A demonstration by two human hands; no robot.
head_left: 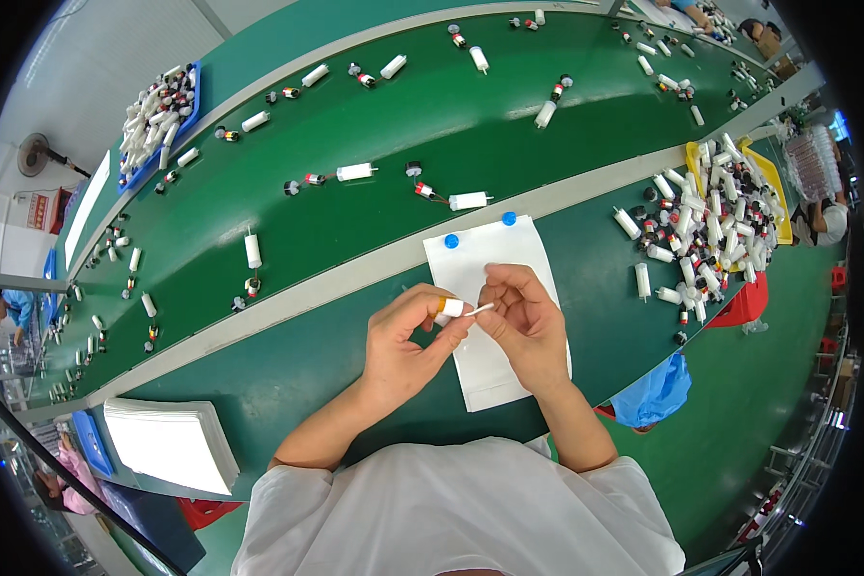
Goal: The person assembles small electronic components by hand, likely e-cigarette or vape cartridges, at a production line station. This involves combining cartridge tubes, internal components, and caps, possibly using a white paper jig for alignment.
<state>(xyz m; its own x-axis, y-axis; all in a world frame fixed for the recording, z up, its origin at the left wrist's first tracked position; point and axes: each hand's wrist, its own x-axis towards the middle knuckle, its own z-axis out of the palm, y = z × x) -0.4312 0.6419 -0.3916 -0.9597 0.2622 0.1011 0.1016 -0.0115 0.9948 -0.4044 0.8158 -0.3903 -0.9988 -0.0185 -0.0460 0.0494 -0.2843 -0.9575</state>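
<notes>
My left hand [394, 350] is closed around a small white cylinder [453, 307] with an orange band, held above the paper. A thin white stick [483, 308] spans the small gap between my two hands. With fingers curled and thumb close to them, my right hand [530, 336] pinches the stick's far end; the fingers partly hide it. Beneath my hands lie white paper sheets [494, 379] on the green table. Two blue round pieces, a left one [452, 241] and a right one [510, 218], rest on the paper's far edge.
A heap of white cylinders and small dark parts [715, 230] spills from a yellow tray [773, 182] at right. Beyond a pale rail, a green belt [394, 125] carries spaced parts. A paper stack [168, 442] lies at left; a filled blue tray [198, 96] stands far left.
</notes>
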